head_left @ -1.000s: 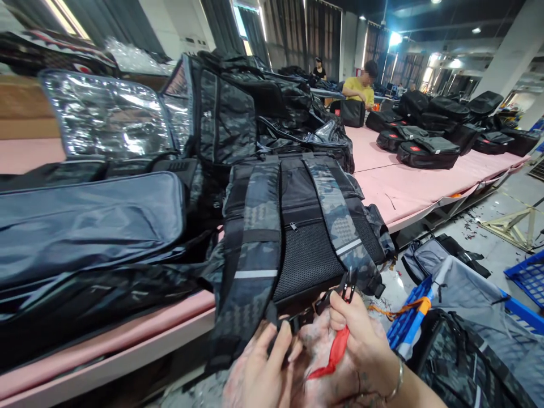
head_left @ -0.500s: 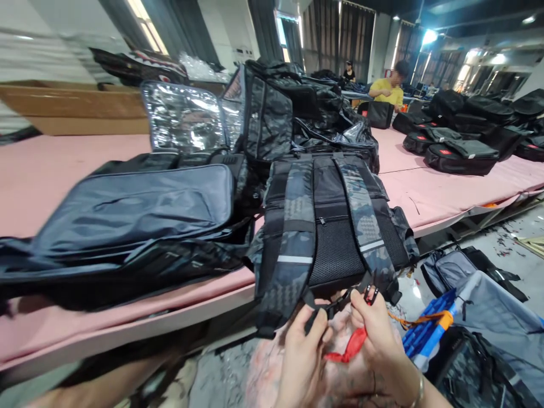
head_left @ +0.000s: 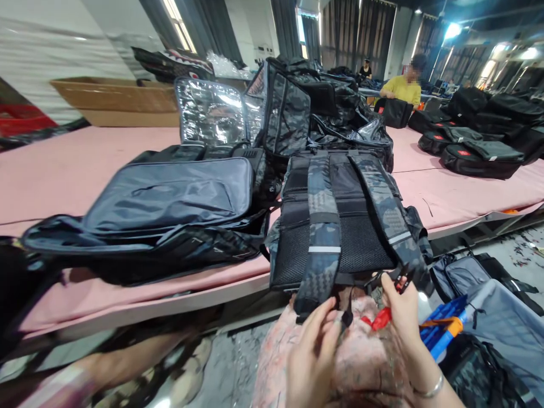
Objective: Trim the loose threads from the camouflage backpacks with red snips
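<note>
A camouflage backpack (head_left: 340, 226) lies back-up at the near edge of the pink table (head_left: 68, 170), its two shoulder straps pointing toward me. My left hand (head_left: 312, 354) pinches a thin black strap (head_left: 346, 309) hanging from the bag's lower edge. My right hand (head_left: 402, 309) is closed on a black buckle (head_left: 402, 280) at the end of the right shoulder strap, and a red tool (head_left: 378, 320) sticks out from under its fingers. Both hands hover over my lap, which is covered in pale patterned cloth.
An opened dark bag (head_left: 170, 209) lies to the left, with a silver-lined one (head_left: 210, 113) behind it. More black bags (head_left: 480, 150) sit at the far right. A person in yellow (head_left: 403, 88) works at the back. A blue crate (head_left: 442, 334) and bags lie on the floor at right.
The view has swung left, so the backpack and my hands sit further right in frame. My hands stay on the strap and buckle, with the right hand now higher against the bag's edge.
</note>
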### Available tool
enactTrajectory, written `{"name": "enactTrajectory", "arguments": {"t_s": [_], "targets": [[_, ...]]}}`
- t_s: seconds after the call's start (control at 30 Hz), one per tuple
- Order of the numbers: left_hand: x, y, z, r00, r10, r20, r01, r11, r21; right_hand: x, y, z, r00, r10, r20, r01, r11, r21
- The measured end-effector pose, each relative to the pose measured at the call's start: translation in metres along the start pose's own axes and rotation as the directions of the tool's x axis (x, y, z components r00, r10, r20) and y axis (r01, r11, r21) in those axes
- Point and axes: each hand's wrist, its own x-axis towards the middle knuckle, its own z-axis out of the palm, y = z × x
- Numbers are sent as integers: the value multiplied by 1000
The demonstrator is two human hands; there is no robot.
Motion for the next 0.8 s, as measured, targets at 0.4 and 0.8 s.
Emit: {"name": "enactTrajectory", "arguments": {"t_s": [0.4,0.8], "targets": [[33,-22,-36,959,-209,191,229,969,-90,-11,6,-15,999,23,24,-15,959,-282],[24,-6,-30,975,-143,170,150,988,-35,-58,11,34,818,203,538,-27,948,-316]]}}
